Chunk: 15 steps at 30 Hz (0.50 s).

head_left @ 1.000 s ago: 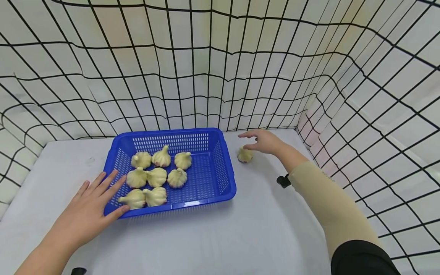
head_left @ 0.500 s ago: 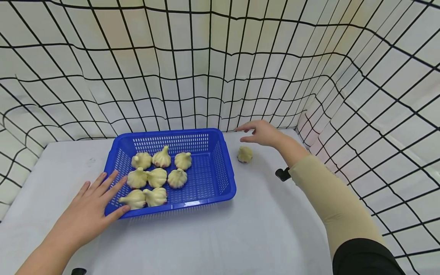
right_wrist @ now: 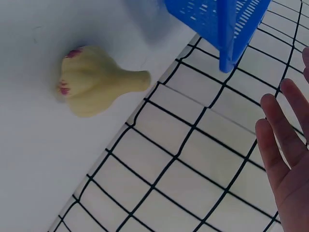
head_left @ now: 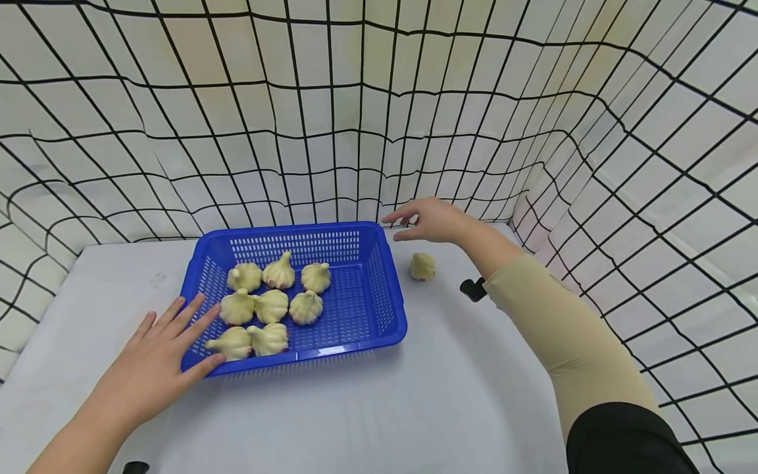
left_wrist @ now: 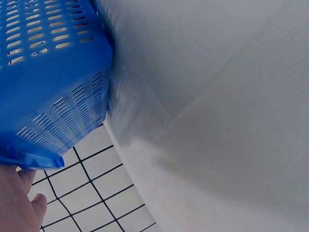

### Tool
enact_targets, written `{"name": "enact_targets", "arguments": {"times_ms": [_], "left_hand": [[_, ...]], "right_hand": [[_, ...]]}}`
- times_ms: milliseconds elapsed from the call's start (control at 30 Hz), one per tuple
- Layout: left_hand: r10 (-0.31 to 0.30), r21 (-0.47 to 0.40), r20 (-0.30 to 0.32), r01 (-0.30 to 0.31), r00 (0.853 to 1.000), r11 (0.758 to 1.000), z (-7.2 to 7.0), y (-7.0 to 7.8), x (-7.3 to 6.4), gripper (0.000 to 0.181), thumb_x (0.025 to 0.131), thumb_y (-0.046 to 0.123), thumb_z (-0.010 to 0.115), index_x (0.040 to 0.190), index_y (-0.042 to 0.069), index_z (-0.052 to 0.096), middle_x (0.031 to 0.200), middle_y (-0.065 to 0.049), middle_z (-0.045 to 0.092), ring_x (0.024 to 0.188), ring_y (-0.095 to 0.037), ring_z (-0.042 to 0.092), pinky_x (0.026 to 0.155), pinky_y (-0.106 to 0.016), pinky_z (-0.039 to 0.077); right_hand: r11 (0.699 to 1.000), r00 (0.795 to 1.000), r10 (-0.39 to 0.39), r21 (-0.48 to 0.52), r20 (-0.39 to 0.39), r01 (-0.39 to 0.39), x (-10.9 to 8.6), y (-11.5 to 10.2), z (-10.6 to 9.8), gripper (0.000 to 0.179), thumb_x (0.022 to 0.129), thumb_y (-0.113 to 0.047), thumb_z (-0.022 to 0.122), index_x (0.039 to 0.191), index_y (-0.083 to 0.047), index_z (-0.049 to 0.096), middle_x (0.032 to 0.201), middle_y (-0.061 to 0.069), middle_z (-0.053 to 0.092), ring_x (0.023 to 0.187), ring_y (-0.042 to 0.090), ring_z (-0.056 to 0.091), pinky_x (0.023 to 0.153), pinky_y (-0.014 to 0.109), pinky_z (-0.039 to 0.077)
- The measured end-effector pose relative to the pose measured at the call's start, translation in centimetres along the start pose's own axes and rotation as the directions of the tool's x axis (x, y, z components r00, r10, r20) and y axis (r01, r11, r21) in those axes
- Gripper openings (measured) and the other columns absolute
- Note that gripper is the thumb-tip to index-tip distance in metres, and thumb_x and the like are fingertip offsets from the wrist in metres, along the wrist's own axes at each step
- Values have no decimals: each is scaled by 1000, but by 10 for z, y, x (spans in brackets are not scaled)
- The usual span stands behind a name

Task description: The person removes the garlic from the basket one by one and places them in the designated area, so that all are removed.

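A blue plastic basket [head_left: 355,306] holds several garlic bulbs [head_left: 278,271], grouped toward its left side. My left hand [head_left: 156,352] rests on the basket's left rim with straight, spread fingers. In the left wrist view, part of that hand [left_wrist: 19,203] shows by the basket's edge [left_wrist: 43,92]. My right hand [head_left: 435,220] is above the table beside the basket's far right corner and holds nothing. In the right wrist view its fingers [right_wrist: 277,116] are extended. A single garlic bulb [head_left: 422,266] lies on the table right of the basket, below the right hand.
A white cloth covers the table [head_left: 331,421]. Black netting [head_left: 331,131] over white sheeting stands along the back and right side, close behind the basket. A small black object [head_left: 474,289] shows at the right wrist.
My right hand has lifted away from the lone garlic bulb, moving back and then left toward the basket's far right corner. The left hand, basket and bulbs stay in place.
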<state>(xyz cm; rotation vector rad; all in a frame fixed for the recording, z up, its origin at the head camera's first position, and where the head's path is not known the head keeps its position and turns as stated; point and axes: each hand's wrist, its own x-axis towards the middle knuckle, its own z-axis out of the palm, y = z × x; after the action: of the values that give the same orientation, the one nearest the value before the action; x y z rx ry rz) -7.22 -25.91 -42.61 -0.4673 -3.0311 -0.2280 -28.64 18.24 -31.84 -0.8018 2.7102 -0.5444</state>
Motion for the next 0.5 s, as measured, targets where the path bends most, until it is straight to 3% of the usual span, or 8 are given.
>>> {"name": "enact_targets", "arguments": {"times_ms": [233, 500], "left_hand": [[-4, 4, 13, 4, 1000, 1000, -1, 1, 0, 87, 92, 64, 55, 159, 19, 23, 163, -20, 18, 150, -41, -3, 113, -45, -25], [1, 0, 6, -1, 1000, 1000, -1, 1, 0, 87, 92, 64, 55, 159, 19, 23, 163, -20, 19, 150, -42, -1, 113, -45, -25]], "right_hand": [[998, 998, -39, -45, 55, 41, 13, -24, 4, 36, 90, -37, 73, 125, -32, 70, 124, -9, 64, 114, 15, 57, 88, 33, 52], [984, 981, -134, -100, 139, 148, 30, -58, 12, 37, 90, -39, 73, 126, -32, 69, 123, -10, 65, 114, 15, 59, 90, 30, 51]]}}
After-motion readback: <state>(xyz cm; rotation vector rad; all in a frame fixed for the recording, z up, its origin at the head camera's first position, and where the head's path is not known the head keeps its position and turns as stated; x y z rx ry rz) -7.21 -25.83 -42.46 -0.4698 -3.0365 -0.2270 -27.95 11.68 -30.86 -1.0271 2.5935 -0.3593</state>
